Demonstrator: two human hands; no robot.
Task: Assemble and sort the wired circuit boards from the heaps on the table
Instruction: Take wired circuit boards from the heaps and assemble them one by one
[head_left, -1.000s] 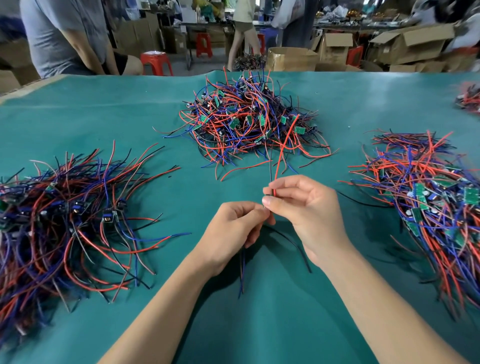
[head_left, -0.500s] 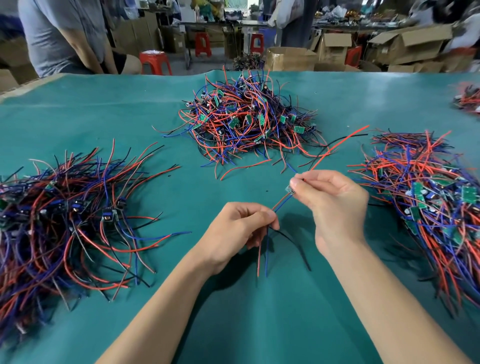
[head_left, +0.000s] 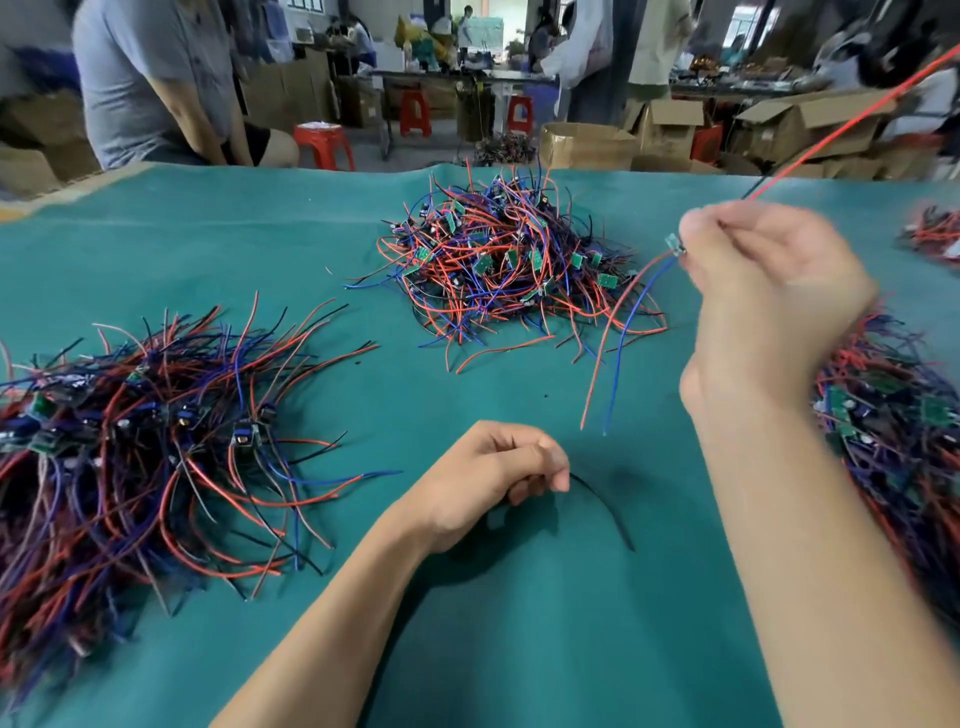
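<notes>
- The right hand (head_left: 769, 306) is raised above the right side of the tabletop (head_left: 519, 623), fingers curled and pinching a small circuit board (head_left: 674, 244) at its fingertips; the view is blurred there, so which fingers do the pinching I cannot tell
- From that board a red lead (head_left: 605, 338) and a blue lead (head_left: 626, 338) hang down free, their tips clear of the cloth, while a long red wire (head_left: 841, 122) runs up and away toward the far right corner
- The left hand (head_left: 488, 480) rests low near the middle of the near edge, fingers curled round a black wire (head_left: 602, 501) that arcs rightward over the cloth
- Judged from this, the step in hand is separating one wired board and carrying it to its pile; hold the board by its edges rather than by the leads, so the solder joints likely take no pull
- Let the hanging leads come fully clear before moving sideways; the middle heap (head_left: 509, 270) at the far edge lies just beside them and loose ends could snag
- The right heap (head_left: 893, 415) sits directly under the raised wrist, the left heap (head_left: 156, 426) well apart along the left edge with its wires combed one way; lay the piece down in the same direction as its pile
- Keep the black wire pinched until it is clear whether it belongs to this board
</notes>
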